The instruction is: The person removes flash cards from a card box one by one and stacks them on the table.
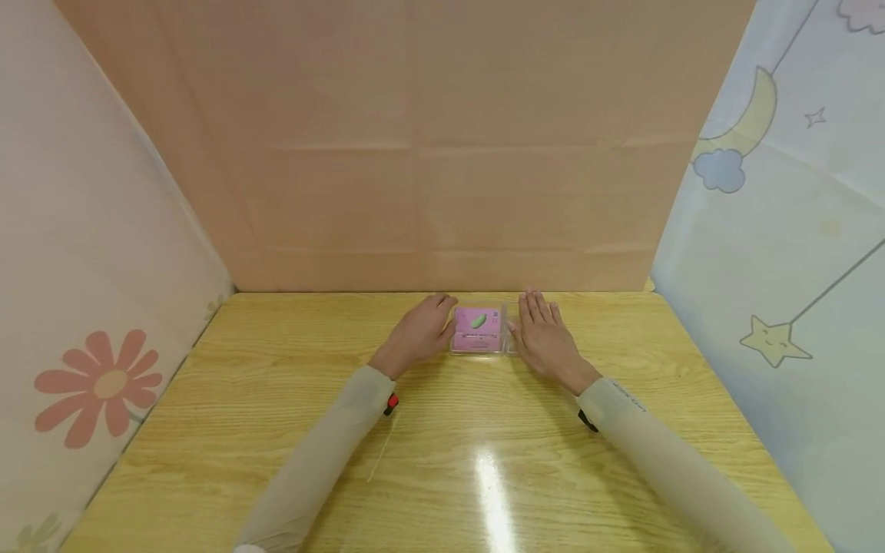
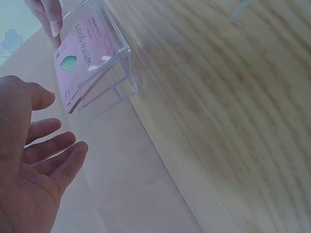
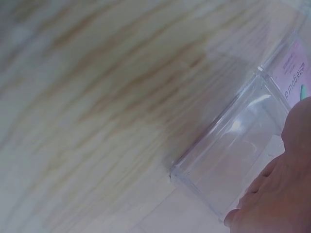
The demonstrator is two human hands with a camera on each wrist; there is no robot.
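Note:
A transparent plastic box (image 1: pixel 477 353) with two compartments stands near the table's back edge. Pink cards (image 1: pixel 477 330) lie in its left compartment, the top one showing a green vegetable and the words "white gourd". My left hand (image 1: pixel 423 326) is at the box's left side; in the left wrist view its fingers are loosely bent, apart from the box, with nothing between them. Over the right compartment (image 3: pixel 233 150) lies my right hand (image 1: pixel 546 338), fingers straight and pointing away from me, thumb near the divider. That hand hides part of the compartment.
The wooden table (image 1: pixel 442 430) runs up to a brown paper backdrop (image 1: pixel 415 192) just behind the box. Patterned walls (image 1: pixel 781 253) stand on both sides. A thin pale strand (image 1: pixel 382 449) trails below my left wrist.

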